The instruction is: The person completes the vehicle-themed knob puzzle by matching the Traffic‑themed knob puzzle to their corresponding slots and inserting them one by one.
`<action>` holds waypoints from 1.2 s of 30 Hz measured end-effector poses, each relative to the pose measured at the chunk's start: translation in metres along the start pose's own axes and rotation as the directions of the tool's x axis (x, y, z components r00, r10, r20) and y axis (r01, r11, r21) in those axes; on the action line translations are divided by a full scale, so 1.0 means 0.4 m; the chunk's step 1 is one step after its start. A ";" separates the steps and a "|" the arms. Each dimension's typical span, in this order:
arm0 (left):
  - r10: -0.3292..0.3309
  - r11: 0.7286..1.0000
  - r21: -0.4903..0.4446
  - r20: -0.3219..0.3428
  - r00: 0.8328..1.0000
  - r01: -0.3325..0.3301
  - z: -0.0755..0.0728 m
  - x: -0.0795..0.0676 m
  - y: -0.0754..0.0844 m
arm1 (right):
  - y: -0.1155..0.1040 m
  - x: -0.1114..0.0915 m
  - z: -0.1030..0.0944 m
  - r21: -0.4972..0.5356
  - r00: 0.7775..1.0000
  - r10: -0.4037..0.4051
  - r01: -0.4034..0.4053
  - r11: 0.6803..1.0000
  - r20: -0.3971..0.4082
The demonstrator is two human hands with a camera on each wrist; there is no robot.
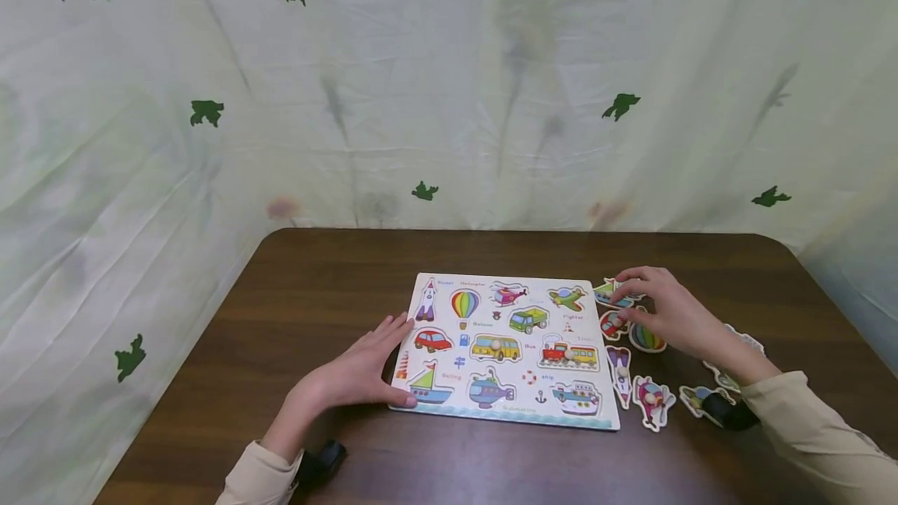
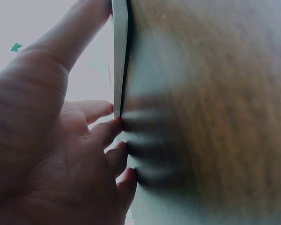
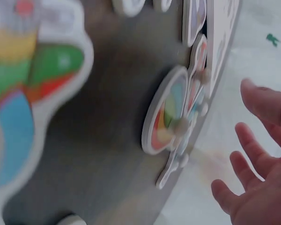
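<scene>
A white puzzle board (image 1: 515, 416) printed with colourful vehicles lies on the table. My left hand (image 1: 358, 371) rests at its left side, thumb on the near left corner and fingers extended along the edge. In the left wrist view, the fingertips touch the board's edge (image 2: 119, 61). My right hand (image 1: 666, 310) hovers over loose knobbed pieces right of the board, fingers spread and holding nothing. Beneath or near it are a sailboat piece (image 1: 616, 294), a red car piece (image 1: 613, 325) and a balloon piece (image 1: 645, 340). The right wrist view shows the balloon piece (image 3: 161, 119) apart from the fingers.
Nearer the front lie a purple rocket piece (image 1: 620, 375), a pink helicopter piece (image 1: 653, 402) and a plane-like piece (image 1: 693, 399). More pieces sit partly behind the right forearm. The brown table (image 1: 337, 271) meets a leaf-patterned curtain (image 1: 449, 100) at the back.
</scene>
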State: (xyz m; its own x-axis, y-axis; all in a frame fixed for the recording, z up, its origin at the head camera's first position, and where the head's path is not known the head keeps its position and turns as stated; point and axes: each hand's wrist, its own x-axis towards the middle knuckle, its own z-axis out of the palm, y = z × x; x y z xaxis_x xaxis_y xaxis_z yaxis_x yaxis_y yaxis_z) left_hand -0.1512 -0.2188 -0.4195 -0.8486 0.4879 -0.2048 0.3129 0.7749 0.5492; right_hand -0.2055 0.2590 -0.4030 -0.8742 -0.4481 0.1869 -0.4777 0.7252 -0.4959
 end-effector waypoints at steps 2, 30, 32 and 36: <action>-0.001 1.000 -0.001 -0.003 1.000 0.001 -0.001 -0.001 -0.001 | 0.009 0.007 -0.007 -0.009 1.000 0.012 -0.012 1.000 -0.010; -0.004 1.000 -0.002 -0.001 1.000 0.004 0.003 -0.002 0.002 | 0.151 0.066 -0.047 -0.047 0.986 0.146 -0.142 0.989 0.077; -0.009 1.000 0.002 0.001 1.000 0.009 0.002 -0.001 0.000 | 0.151 0.067 -0.048 -0.045 0.986 0.145 -0.142 0.989 0.078; -0.002 1.000 0.001 0.002 1.000 0.002 0.002 0.001 -0.002 | 0.150 0.069 -0.045 -0.043 0.988 0.135 -0.132 0.990 0.080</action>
State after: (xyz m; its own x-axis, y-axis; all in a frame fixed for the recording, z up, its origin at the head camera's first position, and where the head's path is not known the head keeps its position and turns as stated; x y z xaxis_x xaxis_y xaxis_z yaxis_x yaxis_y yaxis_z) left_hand -0.1513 -0.2189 -0.4204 -0.8484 0.4871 -0.2072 0.3119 0.7763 0.5478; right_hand -0.2600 0.2996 -0.4122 -0.9210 -0.3865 0.0495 -0.3614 0.7997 -0.4794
